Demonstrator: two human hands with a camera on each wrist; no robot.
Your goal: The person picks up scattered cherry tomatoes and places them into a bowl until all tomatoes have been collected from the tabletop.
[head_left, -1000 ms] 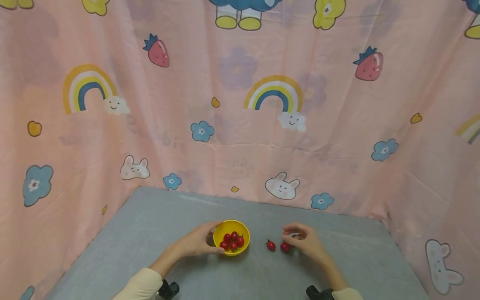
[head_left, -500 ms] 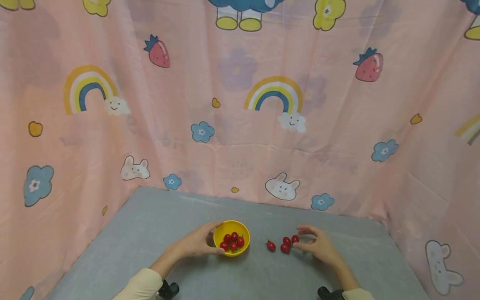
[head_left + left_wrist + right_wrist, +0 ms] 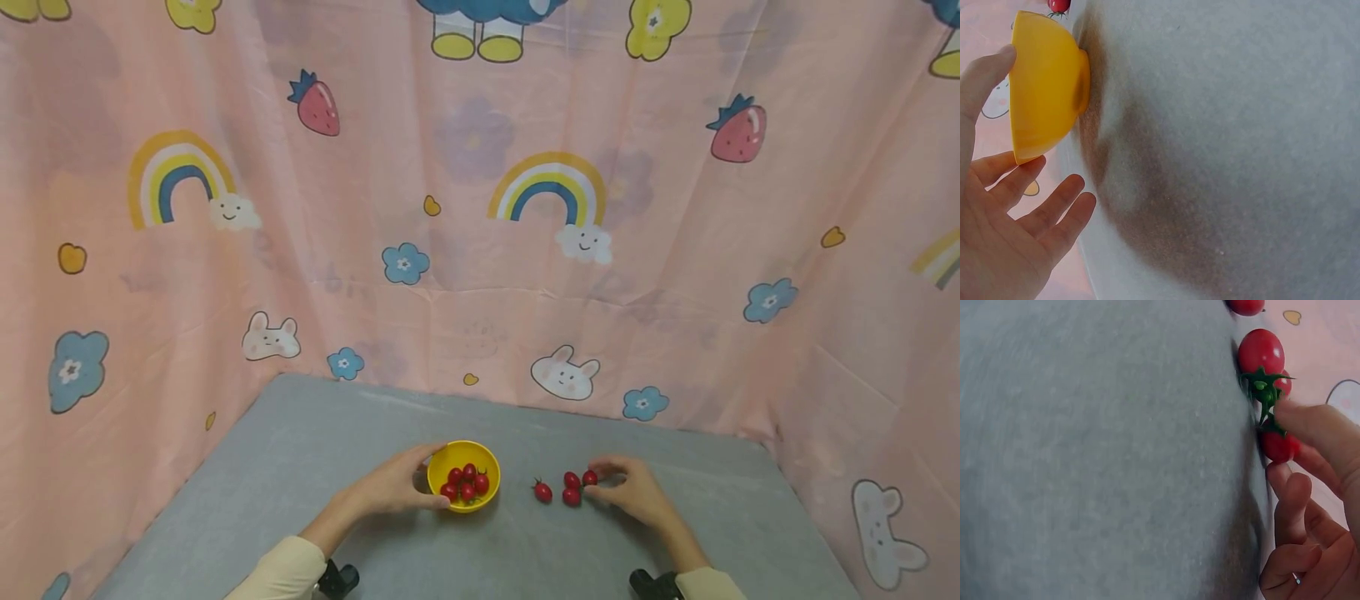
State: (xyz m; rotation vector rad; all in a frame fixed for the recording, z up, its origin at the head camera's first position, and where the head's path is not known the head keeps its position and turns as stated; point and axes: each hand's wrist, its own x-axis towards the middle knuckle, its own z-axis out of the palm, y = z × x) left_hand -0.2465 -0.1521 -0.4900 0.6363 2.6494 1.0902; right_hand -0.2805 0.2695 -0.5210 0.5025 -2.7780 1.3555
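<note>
My left hand grips a small yellow bowl by its rim, thumb on the near side and fingertips at the far side. Inside the bowl lie several red cherry tomatoes. The left wrist view shows the bowl from the side, its foot close to the cloth. To the right, my right hand pinches a cherry tomato between thumb and fingers. In the right wrist view that tomato has a green stem at the thumb tip, and another tomato sits right beside it.
Two more cherry tomatoes, an upper one and a lower one, lie just left of the pinched one. A single tomato lies nearer the bowl. Grey cloth covers the table; a pink printed curtain hangs behind it.
My right hand first drew back to the right, uncovering tomatoes, then its fingers closed on the rightmost one. The left hand and the bowl have stayed in place.
</note>
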